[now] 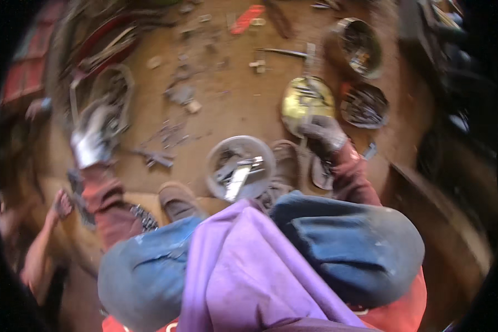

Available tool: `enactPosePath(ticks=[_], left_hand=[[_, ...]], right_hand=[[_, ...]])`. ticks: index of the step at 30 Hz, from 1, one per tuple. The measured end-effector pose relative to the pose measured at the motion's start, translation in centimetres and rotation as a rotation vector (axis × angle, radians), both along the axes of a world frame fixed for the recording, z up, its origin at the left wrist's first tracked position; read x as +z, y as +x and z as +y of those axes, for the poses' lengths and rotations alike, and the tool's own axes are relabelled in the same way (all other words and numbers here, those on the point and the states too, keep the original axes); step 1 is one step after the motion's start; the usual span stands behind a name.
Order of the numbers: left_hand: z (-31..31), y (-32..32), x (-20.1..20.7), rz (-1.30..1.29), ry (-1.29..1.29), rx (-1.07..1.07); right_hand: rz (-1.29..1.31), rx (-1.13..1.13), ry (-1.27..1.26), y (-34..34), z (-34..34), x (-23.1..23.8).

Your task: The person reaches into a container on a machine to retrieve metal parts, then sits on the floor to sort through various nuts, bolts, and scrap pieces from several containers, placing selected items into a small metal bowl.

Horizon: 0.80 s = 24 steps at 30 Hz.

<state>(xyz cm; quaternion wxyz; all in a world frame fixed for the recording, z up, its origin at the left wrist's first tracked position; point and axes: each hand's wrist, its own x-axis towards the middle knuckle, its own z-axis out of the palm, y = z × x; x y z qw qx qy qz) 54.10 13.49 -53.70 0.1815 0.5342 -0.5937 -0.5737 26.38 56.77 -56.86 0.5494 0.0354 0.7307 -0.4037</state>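
Observation:
My left hand [93, 137], in a grey-white work glove, reaches to the near side of a rimmed container [128, 83] of dark small parts at the left. Motion smears its fingers, so whether it grips anything does not show. On the right, my gloved right hand [325, 133] is over the near edge of a round yellow dish [294, 105] with metal pieces in it. Its fingertips are blurred, and I cannot tell whether they hold something. Between my feet a grey plastic bowl [212, 172] carries metal parts, with a shiny flat metal piece [239, 181] on top.
A deep round tin [379, 52] and a shallower bowl of metal pieces [365, 106] stand at the right. Loose metal bits [171, 133] and a red strip [248, 20] lie on the brown floor. Another person's arm [43, 246] shows at the far left.

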Motion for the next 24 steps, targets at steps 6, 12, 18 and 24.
enactPosePath(ticks=[6, 12, 18, 24], left_hand=[[-3.6, 2.7, -3.3, 0.038, -0.018, 0.042], [-1.0, 0.5, -3.0, -0.016, 0.029, -0.089], [1.7, -1.8, -0.7, -0.178, -0.230, -0.278], [16.4, -13.7, 0.3, 0.192, 0.137, -1.060]], right_hand=[[-0.184, 0.016, -0.128, 1.0, 3.4, -2.1], [-0.086, 0.104, -0.108, 2.6, 3.8, -1.7], [-0.107, 0.129, -0.094, 2.0, 3.1, -0.7], [-0.195, 0.227, -0.240, 2.4, 0.6, 3.0]])
